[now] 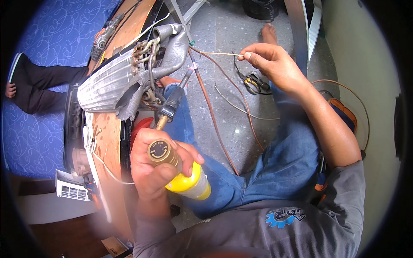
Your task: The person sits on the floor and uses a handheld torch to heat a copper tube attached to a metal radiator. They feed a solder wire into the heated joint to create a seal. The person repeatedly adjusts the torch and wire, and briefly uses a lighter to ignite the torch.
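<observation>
My left hand is wrapped round the brass valve of a gas torch with a yellow gas cylinder below it. The torch's nozzle points up at a copper tube, its tip close to the tube's upper end. Between the thumb and fingers of my right hand is a thin brazing rod, held nearly level. Its far end reaches a second, thinner copper tube beside the first. Left of these lies a finned metal coil with bent copper pipes and torn grey foam insulation.
The coil rests on a wooden board. Another person's dark-clothed legs lie on a blue patterned cloth. A yellow-and-black tool and loose tubing are on the grey floor. A metal ladder stands at the right.
</observation>
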A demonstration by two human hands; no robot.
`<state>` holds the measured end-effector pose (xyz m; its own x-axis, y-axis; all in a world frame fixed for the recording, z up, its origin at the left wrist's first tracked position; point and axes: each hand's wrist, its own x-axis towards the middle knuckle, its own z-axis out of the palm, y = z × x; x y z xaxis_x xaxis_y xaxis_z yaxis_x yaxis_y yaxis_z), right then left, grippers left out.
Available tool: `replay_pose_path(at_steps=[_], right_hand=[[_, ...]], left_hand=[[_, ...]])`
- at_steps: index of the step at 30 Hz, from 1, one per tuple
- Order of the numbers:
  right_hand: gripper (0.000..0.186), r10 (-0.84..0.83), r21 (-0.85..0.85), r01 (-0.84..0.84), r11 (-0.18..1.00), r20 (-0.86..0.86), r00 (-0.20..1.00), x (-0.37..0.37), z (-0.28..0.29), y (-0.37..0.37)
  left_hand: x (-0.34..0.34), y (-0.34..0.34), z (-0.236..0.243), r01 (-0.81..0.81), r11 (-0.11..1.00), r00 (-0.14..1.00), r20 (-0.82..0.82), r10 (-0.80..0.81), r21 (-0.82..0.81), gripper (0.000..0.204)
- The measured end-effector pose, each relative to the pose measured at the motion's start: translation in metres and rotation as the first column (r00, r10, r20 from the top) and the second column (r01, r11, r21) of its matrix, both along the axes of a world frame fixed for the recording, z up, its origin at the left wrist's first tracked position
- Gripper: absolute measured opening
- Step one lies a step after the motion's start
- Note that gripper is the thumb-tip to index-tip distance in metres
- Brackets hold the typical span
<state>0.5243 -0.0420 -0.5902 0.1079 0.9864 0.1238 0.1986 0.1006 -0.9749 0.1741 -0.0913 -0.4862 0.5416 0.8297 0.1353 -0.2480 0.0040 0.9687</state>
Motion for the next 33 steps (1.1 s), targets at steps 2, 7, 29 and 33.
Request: replay_pose_path(at_steps=[2,7,29,33], right_hand=[[0.032,0.006,-0.011,-0.007,1.0,-0.03,1.0,0.0002,0.0004,-0.0012],[0.032,0.005,-0.03,-0.006,1.0,-0.051,0.999,-0.0006,0.0019,-0.0029],[0.032,0.016,-0.024,-0.016,1.0,-0.018,1.0,-0.0038,0.0026,-0.0012],[0.032,0.015,-0.018,-0.016,1.0,-0.022,1.0,-0.004,0.0008,-0.0002]], left_hand=[[0.0,0.0006,0.0009,-0.001,1.0,1.0,-0.002,0.001,-0.005,0.058],[0.0007,0.0003,0.0029,-0.011,1.0,1.0,-0.009,0.011,-0.015,0.061],[-0.0024,-0.0002,-0.0024,0.001,1.0,1.0,-0.007,-0.001,-0.03,0.058],[-0.0024,0.0001,-0.0027,0.006,1.0,1.0,-0.003,-0.006,-0.029,0.059]])
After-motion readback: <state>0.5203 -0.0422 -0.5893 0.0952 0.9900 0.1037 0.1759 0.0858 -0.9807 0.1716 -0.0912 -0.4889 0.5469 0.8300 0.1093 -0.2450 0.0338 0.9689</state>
